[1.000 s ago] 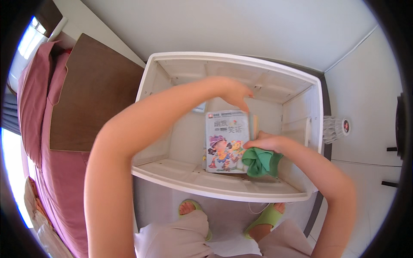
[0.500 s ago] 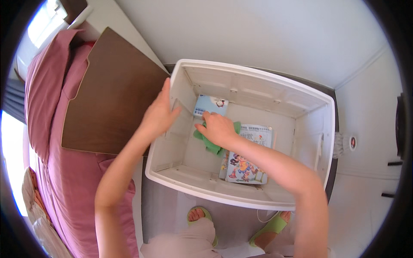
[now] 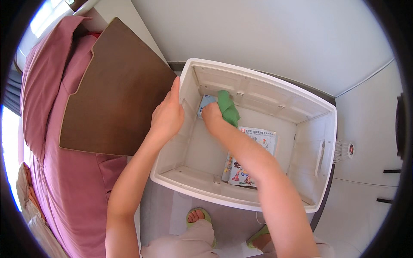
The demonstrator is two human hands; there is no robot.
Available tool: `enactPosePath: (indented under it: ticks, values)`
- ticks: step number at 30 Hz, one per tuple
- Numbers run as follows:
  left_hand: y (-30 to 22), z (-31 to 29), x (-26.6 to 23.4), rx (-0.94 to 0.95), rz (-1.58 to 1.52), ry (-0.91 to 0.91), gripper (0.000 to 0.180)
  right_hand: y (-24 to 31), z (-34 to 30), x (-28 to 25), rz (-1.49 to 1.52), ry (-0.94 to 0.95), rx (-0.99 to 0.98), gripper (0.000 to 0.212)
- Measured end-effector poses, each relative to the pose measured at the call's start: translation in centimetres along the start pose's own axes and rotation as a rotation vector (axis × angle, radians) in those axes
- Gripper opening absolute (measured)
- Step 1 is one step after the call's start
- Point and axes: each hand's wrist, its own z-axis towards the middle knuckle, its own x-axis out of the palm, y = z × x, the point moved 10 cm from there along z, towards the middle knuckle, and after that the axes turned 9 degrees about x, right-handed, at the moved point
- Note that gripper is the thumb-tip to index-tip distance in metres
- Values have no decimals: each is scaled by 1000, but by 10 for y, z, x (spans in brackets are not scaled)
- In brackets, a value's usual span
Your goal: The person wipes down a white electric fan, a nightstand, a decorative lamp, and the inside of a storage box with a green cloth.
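Observation:
A white plastic bin (image 3: 320, 195) stands before me, its inside in view. Deep in its far left corner, my right hand (image 3: 212, 115) is closed around a green cloth (image 3: 228, 107), which bunches up to the right of the fist. Under that hand lies a light blue book or box (image 3: 206, 101), mostly covered. My left hand (image 3: 167, 116) lies along the bin's left rim with its fingers stretched out. On the bin's floor, a picture book (image 3: 264, 139) with a cartoon cover is partly hidden by my right forearm.
Left of the bin, a dark brown board (image 3: 116, 94) rests on a bed with pink bedding (image 3: 81, 185). A white wall (image 3: 266, 38) rises behind the bin. White cabinet doors (image 3: 365, 146) with black handles are at the right. My slippered feet stand in front.
My right hand has moved up and left onto the blue item, and the cloth now bunches farther up. The left hand has settled closer against the rim. The view has shifted slightly.

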Motion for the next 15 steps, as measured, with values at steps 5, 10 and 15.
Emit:
enactPosePath:
  ticks: [5,10,15]
  values:
    - [4,-1,0,-13,23,1,73,-81,-41,-65,230,-129,-20,17]
    - [2,-1,-1,-21,24,5,74,-124,-187,-136,209,-513,-104,8]
    - [5,-1,1,-42,-42,10,73,-89,-237,-38,56,-50,-174,21]
